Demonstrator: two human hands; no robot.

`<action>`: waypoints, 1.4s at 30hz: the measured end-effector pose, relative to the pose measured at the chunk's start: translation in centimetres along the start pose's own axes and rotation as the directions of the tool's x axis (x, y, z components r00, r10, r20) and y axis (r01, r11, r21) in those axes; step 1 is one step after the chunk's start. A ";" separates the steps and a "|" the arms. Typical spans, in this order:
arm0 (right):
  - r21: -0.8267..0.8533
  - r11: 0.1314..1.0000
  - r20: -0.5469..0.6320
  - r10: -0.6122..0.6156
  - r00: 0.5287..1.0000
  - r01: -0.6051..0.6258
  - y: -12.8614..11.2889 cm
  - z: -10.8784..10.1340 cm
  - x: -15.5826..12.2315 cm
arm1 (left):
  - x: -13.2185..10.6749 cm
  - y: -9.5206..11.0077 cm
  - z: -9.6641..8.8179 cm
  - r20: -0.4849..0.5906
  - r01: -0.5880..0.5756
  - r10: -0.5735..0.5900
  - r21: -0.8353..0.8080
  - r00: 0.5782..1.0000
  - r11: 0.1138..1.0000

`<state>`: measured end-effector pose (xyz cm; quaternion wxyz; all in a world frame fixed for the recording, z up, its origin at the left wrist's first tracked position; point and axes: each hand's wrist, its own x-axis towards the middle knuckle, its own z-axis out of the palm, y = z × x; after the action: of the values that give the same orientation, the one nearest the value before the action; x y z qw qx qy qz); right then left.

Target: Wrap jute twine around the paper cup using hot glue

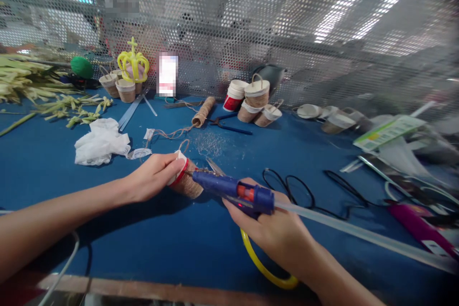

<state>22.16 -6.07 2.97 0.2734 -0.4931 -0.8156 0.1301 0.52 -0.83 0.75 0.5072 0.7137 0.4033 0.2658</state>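
My left hand (156, 176) is closed on a small paper cup (189, 185) wrapped in brown twine. The cup is tilted, with a red band showing below its white rim and a twine loop handle on top. My right hand (276, 224) grips a blue hot glue gun (229, 189), its nozzle at the cup's red band. A long clear glue stick (358, 234) sticks out of the gun's back. Under the gun and hand, a pair of scissors shows a metal blade and a yellow handle (267, 270); whether the right hand also holds them is hidden.
Crumpled white cloth (102, 143), a twine roll (203, 112) and dark-handled pliers (233, 126) lie on the blue table. Twine-wrapped cups (256, 95) stand at the back, near a yellow crown (133, 64) and a lit phone (167, 74). A black cable (301, 191) and plastic bags crowd the right.
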 end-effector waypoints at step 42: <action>0.019 0.995 0.109 0.092 0.990 -0.095 0.1 0.9 -0.9 | 0.5 -0.1 0.1 -0.084 0.111 -0.116 -0.055 0.990 0.992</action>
<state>22.04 -6.73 1.86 0.2286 -0.5198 -0.8034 0.1791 0.85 -0.44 0.55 0.5211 0.6644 0.4584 0.2774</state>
